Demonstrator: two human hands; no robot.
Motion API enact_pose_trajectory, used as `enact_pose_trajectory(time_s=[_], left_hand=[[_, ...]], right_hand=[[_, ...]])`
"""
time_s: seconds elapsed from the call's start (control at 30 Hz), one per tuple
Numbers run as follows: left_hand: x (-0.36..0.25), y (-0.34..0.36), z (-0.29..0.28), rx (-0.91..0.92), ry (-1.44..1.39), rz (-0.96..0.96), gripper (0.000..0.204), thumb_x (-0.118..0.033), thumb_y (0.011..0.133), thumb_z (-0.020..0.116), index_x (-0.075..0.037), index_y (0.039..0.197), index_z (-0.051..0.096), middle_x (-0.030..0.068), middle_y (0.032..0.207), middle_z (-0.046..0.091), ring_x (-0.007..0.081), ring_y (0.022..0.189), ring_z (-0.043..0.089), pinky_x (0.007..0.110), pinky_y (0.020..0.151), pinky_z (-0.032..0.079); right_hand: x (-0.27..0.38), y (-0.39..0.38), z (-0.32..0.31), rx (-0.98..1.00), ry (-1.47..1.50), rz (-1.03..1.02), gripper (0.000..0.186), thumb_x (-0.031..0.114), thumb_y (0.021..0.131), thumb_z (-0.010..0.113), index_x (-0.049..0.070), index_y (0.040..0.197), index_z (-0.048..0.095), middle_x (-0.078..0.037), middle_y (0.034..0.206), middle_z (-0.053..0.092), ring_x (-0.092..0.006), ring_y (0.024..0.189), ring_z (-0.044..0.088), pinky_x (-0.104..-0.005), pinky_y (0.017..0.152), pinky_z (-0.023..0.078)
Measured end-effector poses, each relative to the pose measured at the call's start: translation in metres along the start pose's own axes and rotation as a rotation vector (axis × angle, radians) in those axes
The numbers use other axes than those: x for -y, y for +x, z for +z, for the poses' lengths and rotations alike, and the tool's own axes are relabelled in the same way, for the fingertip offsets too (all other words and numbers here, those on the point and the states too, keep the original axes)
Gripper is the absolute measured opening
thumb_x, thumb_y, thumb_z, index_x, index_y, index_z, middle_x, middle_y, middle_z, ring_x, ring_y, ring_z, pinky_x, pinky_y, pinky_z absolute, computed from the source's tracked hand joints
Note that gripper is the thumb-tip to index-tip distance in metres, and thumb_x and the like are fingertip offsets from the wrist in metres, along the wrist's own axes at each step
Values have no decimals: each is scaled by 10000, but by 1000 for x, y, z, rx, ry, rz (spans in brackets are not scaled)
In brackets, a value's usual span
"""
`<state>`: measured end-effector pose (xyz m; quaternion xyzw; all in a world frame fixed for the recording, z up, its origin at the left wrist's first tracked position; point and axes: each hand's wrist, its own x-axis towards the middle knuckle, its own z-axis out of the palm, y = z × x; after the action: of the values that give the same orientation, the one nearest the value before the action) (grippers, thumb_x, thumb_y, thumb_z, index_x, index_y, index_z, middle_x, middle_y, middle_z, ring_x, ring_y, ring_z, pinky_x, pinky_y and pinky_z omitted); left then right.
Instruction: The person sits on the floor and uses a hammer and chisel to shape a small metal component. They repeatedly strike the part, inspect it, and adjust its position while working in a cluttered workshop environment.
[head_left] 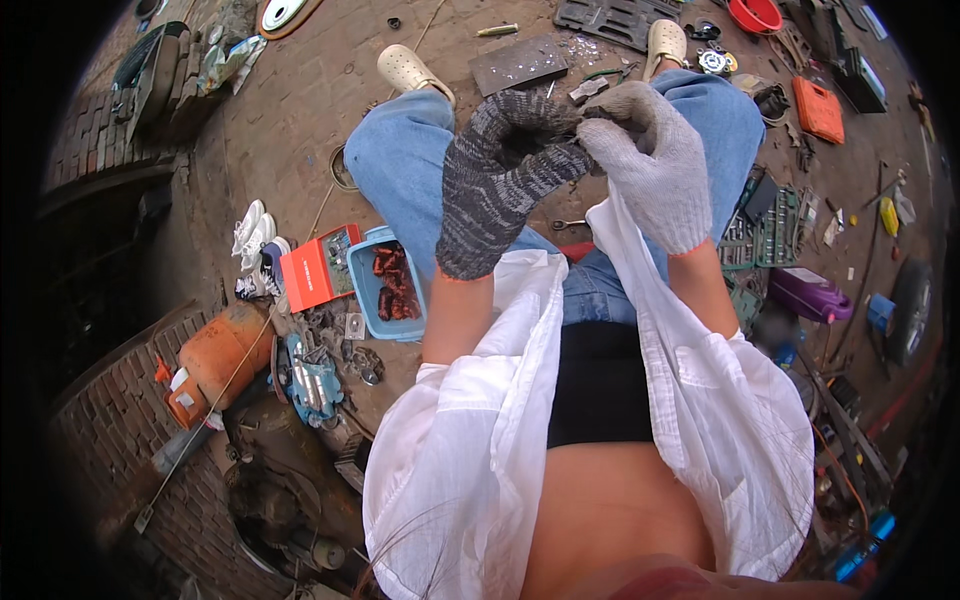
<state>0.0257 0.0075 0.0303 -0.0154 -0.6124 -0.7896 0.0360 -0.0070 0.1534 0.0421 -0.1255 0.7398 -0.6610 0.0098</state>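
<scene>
Here, your left hand [512, 175] and right hand [655, 160] meet, grip narrow, contents unclear.
Marled charcoal glove [480, 215], pale knit glove [675, 200]; both orange-hemmed.

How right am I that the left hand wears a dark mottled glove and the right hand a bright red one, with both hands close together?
Not quite: the right hand wears a pale grey glove, not a red one, as the head view shows. The left hand does wear a dark mottled glove, and the hands are close together.
</scene>
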Motion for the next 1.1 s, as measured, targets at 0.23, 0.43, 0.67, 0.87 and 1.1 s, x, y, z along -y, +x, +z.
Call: enact_pose_trajectory(time_s=[0.23,0.43,0.67,0.87,1.1], left_hand=[[6,2,9,-263,331,280,275,-17,666,689,-11,913,569,68,870,597,159,802,559,284,750,444],[2,-3,25,-478,644,566,220,-105,684,670,-48,884,596,78,873,596,243,836,523,361,822,349],[13,-1,19,-434,709,723,197,-95,708,648,-35,887,592,93,896,595,244,877,537,362,820,389],[-2,-4,10,-340,96,199,202,-87,750,623,-25,936,574,79,904,589,170,830,554,280,759,436],[5,6,7,-350,388,447,233,-34,728,641,-5,950,579,80,870,590,162,796,555,270,722,446]], right_hand=[[-4,0,10,-121,-92,-142,205,121,703,680,17,863,605,-71,754,614,-114,659,585,-219,598,461],[6,-11,15,-132,-66,-249,242,-12,709,647,-22,944,589,-76,928,605,-110,828,564,-212,733,453],[13,-10,23,-206,84,-48,201,33,706,660,6,901,620,-51,825,622,-82,721,584,-201,635,475],[1,-5,18,-261,84,-127,195,38,711,659,5,899,620,-48,817,624,-75,704,575,-193,629,466],[1,-5,14,-269,-96,-304,224,26,683,674,5,899,620,-69,804,624,-111,694,587,-212,631,466]])
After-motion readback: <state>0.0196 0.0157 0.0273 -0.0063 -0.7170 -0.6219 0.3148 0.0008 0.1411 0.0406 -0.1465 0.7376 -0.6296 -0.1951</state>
